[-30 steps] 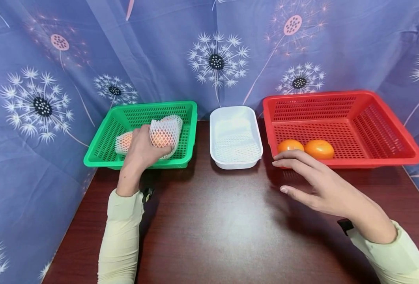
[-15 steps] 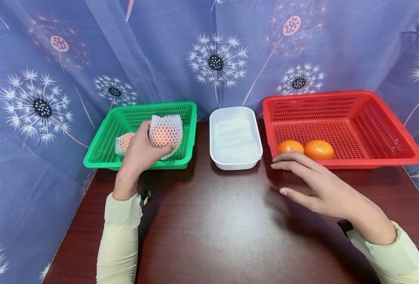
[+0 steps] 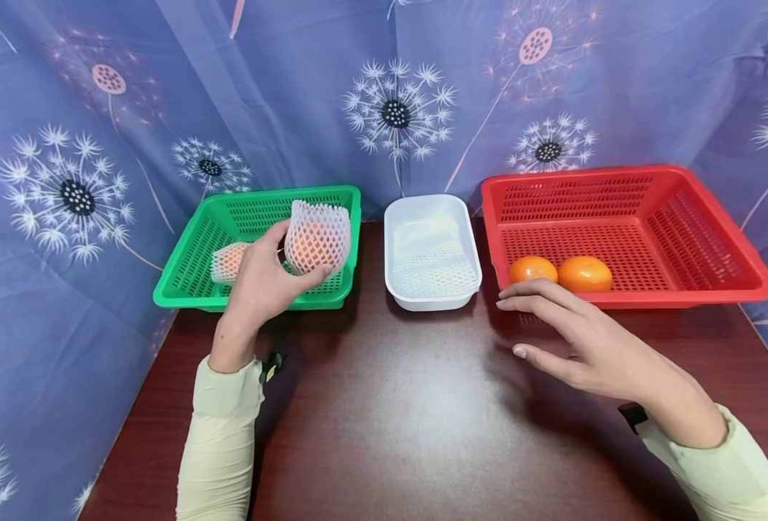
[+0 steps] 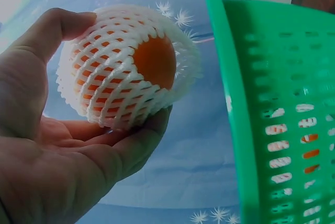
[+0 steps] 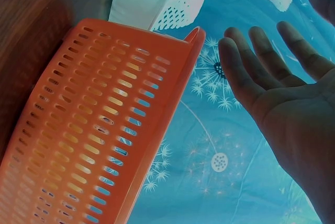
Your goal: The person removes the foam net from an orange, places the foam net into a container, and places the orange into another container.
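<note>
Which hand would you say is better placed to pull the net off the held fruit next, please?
Probably the right hand: it holds nothing, though it would have to come across from near the red basket. The left hand grips the fruit through its net, so it could steady it.

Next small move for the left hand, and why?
Probably carry the net-wrapped fruit toward the right hand: the left hand grips it above the green basket, the right hand is free, bare fruits sit in the red basket, and netting lies in the white tray.
</note>
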The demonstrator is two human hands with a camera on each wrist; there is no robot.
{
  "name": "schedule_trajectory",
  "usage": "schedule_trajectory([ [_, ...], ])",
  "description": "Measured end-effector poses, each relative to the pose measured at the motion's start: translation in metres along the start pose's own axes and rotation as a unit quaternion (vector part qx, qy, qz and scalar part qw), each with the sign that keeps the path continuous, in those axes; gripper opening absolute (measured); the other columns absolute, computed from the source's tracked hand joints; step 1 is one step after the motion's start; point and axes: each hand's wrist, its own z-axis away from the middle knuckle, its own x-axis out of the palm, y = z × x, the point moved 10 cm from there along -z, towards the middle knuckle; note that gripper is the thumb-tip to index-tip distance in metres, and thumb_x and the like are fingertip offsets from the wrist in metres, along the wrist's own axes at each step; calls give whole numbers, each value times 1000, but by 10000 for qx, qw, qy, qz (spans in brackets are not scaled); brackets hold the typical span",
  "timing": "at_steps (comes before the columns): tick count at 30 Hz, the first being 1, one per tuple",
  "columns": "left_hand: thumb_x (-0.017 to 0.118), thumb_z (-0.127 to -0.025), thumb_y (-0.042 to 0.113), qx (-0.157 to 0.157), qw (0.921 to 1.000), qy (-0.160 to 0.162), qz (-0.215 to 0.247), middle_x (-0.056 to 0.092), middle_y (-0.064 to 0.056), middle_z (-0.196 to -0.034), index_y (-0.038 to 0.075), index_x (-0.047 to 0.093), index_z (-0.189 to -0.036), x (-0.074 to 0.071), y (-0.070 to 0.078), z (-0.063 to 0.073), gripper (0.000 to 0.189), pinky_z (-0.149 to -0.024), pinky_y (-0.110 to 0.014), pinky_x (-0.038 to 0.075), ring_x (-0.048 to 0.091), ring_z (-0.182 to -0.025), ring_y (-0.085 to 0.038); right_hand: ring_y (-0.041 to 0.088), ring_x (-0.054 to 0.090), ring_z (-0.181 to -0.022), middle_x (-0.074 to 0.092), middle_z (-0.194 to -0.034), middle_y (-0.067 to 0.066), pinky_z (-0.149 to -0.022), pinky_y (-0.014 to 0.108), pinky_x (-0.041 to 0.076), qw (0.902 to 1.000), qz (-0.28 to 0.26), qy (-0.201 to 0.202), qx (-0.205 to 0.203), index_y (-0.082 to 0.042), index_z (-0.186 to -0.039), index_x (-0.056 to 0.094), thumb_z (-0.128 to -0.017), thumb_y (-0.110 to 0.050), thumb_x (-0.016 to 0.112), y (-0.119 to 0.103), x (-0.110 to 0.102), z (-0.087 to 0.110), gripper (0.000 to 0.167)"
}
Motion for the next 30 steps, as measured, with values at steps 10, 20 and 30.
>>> schedule_trajectory([
  [10, 97, -78, 24, 844, 9964, 5, 48, 64, -3, -139, 15, 54, -153, 11, 38, 9, 87, -98, -44, 57, 64, -121, -19, 13, 52, -133, 57, -146, -1, -116, 17, 31, 9999, 28, -63, 72, -22, -143, 62, -84, -12, 87, 1, 0, 1, 65],
  [20, 96, -75, 13, 1465, 9885, -272, 269, 64, -4, -139, 12, 54, -151, 28, 60, 20, 87, -101, -44, 55, 61, -123, -18, 14, 53, -134, 57, -146, -1, -117, 18, 31, 10000, 6, -21, 35, -22, -144, 62, -84, -11, 87, 1, 0, 2, 66],
  [30, 95, -75, 19, 2284, 9722, -508, -1, 57, -4, -145, 14, 52, -153, 46, 87, 34, 89, -104, -46, 51, 51, -134, -22, 17, 55, -131, 60, -143, 4, -116, 19, 32, 9991, -16, 281, -316, -17, -142, 64, -78, -7, 89, -6, -6, -1, 69],
])
